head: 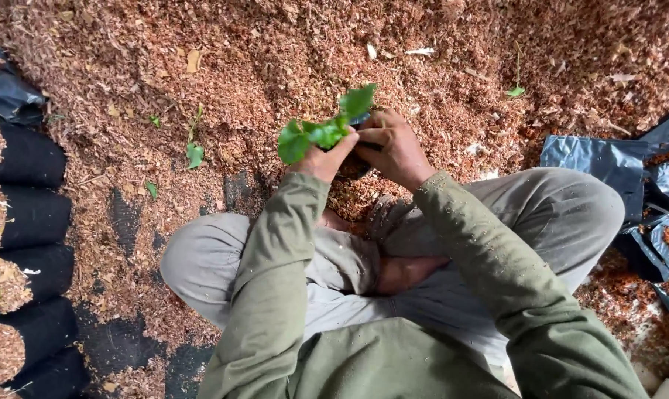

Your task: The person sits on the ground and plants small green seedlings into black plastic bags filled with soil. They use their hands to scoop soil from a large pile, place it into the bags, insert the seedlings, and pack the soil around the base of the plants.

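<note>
- The bed of reddish-brown sawdust (290, 52) fills most of the head view, running to the top edge and to both upper corners; the widest open stretch lies above and to the left of the hands.
- Patches of black sheet (124, 214) show through the sawdust at lower left, where the layer thins out.
- The person sits cross-legged, grey trousers (556, 214) spreading left and right, olive sleeves (275, 266) reaching forward over the knees.
- A row of filled black grow bags (32, 214) lines the left edge, stacked from top to bottom, well apart from the hands.
- Crumpled grey-black plastic bags (608, 159) lie against the right edge, just beside the right knee — this side is the more crowded one.
- The right hand (393, 148) curls around a small dark bag at the seedling's base; that bag is mostly hidden.
- The left hand (321, 159) closes in from the other side, thumb up against the stem — the two hands are together, clasped round the same plant.
- The seedling (327, 129), with bright green leaves, stands just in front of the knees, near the middle of the frame.
- A loose green leaf (194, 154) lies on the sawdust to the left.
</note>
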